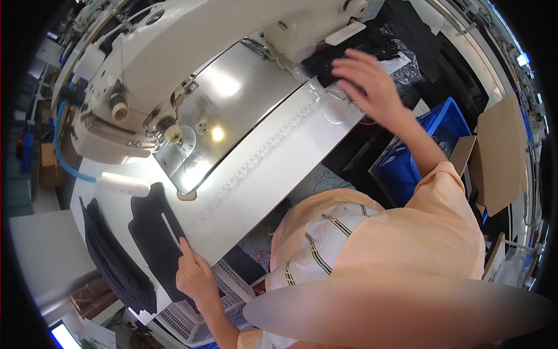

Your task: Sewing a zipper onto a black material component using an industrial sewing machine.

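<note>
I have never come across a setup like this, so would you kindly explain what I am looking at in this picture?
There is no robot here: a person works with two bare hands. The single picture comes from a fisheye camera on their head, looking down, so straight edges bend.

The large pale machine is a sewing machine, with a shiny metal plate set in a white table. A ruler scale runs along the table.

The left hand rests its index finger on a dark piece bearing a pale strip; more dark pieces lie beside it. The right hand, blurred, is near clear plastic; I see nothing clearly held.
</note>
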`<state>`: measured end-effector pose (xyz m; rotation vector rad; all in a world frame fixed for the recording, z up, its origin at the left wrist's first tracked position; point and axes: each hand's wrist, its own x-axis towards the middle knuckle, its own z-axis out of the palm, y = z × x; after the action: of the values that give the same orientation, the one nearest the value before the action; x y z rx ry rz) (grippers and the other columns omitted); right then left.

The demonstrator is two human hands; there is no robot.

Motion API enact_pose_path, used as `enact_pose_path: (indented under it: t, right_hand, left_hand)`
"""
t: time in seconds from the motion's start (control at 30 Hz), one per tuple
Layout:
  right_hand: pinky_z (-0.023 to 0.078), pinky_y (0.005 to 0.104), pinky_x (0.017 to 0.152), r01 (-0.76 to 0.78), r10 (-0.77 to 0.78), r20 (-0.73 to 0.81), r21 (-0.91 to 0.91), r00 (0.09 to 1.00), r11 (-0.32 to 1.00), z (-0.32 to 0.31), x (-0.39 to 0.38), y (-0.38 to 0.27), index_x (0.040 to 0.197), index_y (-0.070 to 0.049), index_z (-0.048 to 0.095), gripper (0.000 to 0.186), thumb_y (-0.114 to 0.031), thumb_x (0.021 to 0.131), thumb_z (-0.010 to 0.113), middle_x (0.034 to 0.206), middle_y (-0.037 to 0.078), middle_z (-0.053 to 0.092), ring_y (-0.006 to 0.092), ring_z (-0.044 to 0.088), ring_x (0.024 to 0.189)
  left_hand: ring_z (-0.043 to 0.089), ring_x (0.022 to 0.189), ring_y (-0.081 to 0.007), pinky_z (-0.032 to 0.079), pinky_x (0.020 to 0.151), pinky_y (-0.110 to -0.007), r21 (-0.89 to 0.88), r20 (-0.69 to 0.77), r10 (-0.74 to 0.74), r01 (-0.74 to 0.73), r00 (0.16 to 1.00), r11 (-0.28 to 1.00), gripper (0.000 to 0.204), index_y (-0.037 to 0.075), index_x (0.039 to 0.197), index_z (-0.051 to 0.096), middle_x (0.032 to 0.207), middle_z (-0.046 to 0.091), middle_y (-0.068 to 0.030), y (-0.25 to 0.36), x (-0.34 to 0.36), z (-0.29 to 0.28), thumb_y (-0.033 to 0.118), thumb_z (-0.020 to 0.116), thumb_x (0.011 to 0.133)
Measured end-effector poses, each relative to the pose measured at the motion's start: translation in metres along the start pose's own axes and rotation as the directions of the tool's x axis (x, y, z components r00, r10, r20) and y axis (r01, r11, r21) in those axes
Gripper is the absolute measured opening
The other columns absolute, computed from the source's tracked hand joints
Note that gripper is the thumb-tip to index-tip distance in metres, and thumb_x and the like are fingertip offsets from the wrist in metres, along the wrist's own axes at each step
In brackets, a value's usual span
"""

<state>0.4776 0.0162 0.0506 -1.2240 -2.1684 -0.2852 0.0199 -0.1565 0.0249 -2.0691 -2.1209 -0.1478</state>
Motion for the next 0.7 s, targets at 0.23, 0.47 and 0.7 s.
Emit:
enact_pose_path:
  t: [0.23, 0.47, 0.7]
  right_hand:
    - [0.052, 0.0428, 0.081, -0.420, 0.485, -0.094, -0.658, 0.869, 0.625, -0.060, -0.021, 0.235, 0.100, -0.007, 0.069, 0.022, -0.023, 0.086, 0.064, 0.105, 0.013, 0.067, 0.0325, 0.063, 0.096]
    - [0.047, 0.0300, 0.084, -0.623, 0.703, 0.000, 0.463, 0.711, 0.630, -0.118, -0.042, 0.326, 0.112, -0.005, 0.066, 0.037, -0.036, 0.092, 0.062, 0.102, 0.003, 0.071, 0.0153, 0.065, 0.096]
    - [0.050, 0.0363, 0.081, -0.407, 0.591, 0.244, -0.526, 0.769, 0.747, -0.096, 0.024, 0.205, 0.106, -0.004, 0.063, 0.043, -0.041, 0.086, 0.068, 0.096, 0.012, 0.068, 0.0253, 0.065, 0.097]
  left_hand:
    - [0.063, 0.068, -0.0304, 0.048, 0.060, -0.040, -0.145, -0.156, -0.066, 0.044, 0.985, 0.988, 0.035, 0.001, 0.127, 0.061, 0.082, 0.065, -0.0145, 0.019, 0.069, 0.030, 0.013, 0.056, 0.094]
    - [0.057, 0.062, -0.0239, 0.045, 0.058, -0.037, -0.251, -0.024, -0.216, 0.203, 0.976, 0.946, 0.035, 0.000, 0.124, 0.063, 0.076, 0.062, -0.0134, 0.020, 0.082, 0.029, 0.019, 0.061, 0.095]
    - [0.040, 0.059, -0.0090, 0.035, 0.054, -0.026, -0.531, -0.176, -0.102, -0.007, 0.979, 0.847, 0.035, 0.001, 0.127, 0.063, 0.069, 0.048, -0.0017, 0.041, 0.073, 0.026, 0.007, 0.064, 0.093]
